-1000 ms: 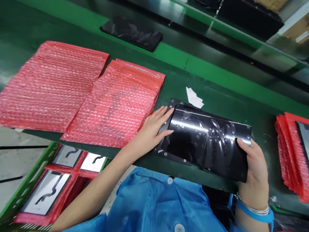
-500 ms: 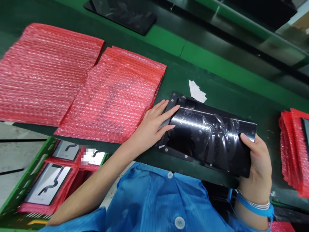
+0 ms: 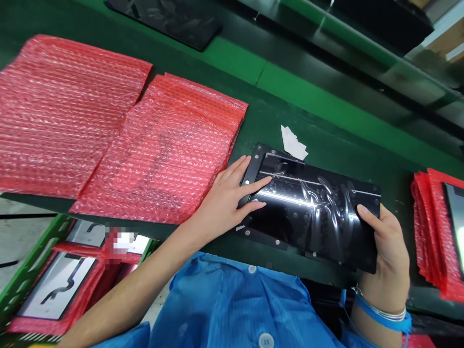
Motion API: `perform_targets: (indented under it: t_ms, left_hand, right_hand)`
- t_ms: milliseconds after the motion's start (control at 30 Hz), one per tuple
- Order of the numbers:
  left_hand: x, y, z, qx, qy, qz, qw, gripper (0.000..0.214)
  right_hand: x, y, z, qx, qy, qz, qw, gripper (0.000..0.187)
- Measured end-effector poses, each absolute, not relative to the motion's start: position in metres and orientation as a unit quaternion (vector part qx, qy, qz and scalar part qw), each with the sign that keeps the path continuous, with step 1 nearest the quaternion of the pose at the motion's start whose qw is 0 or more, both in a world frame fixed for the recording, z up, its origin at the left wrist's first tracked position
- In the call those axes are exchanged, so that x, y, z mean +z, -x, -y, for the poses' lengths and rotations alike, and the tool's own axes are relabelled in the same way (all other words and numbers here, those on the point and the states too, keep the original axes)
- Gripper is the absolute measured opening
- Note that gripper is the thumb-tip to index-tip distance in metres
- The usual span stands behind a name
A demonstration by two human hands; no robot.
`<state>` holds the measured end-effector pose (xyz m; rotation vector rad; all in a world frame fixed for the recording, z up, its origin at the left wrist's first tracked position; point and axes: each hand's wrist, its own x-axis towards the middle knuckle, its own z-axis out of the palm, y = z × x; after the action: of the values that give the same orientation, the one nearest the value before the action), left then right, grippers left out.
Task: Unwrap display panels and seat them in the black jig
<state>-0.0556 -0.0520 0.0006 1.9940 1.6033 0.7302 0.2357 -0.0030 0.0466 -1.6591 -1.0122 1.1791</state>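
A glossy black screen panel [image 3: 282,208] under wrinkled, bubbly clear film lies over a black plate [image 3: 256,162] dotted with round metal spots. My left hand [image 3: 226,198] rests at the left end, fingers spread, with the index finger and thumb reaching onto the film. At the right end, my right hand [image 3: 389,241] grips the panel, thumb on top and the other fingers hidden beneath. Torn white paper [image 3: 293,143] lies just behind the plate. To the left of my left hand is a red bubble-wrap bag [image 3: 174,150].
Another red bubble-wrap bag [image 3: 68,111] lies farther left on the green table [image 3: 319,130]. A dark glass panel [image 3: 166,21] is at the back. Stacked red bags [image 3: 429,232] stand at right. Below left, a green crate [image 3: 14,285] holds wrapped screens [image 3: 56,285].
The view has shifted slightly. My left fingers have moved a little, uncovering a metal spot on the plate's left edge. The reflections on the film differ; my right hand keeps its grip.
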Motion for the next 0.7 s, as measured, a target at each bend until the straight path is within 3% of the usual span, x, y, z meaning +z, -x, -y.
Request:
perform_targets:
  t_ms: [400, 467, 600, 700]
  left_hand:
    - [-0.003, 0.055, 0.051, 0.284, -0.725, -0.58, 0.237, 0.045]
    - [-0.003, 0.055, 0.051, 0.284, -0.726, -0.579, 0.237, 0.045]
    - [-0.002, 0.057, 0.049, 0.277, -0.73, -0.582, 0.228, 0.044]
    - [-0.003, 0.062, 0.049, 0.263, -0.738, -0.583, 0.217, 0.045]
  right_hand:
    - [0.045, -0.242, -0.005, 0.472, 0.677, 0.426, 0.371, 0.039]
    - [0.048, -0.251, -0.012, 0.44, 0.689, 0.497, 0.289, 0.042]
    - [0.056, -0.269, -0.027, 0.322, 0.703, 0.634, 0.01, 0.06]
    - [0.062, -0.271, -0.034, 0.272, 0.691, 0.666, -0.072, 0.062]
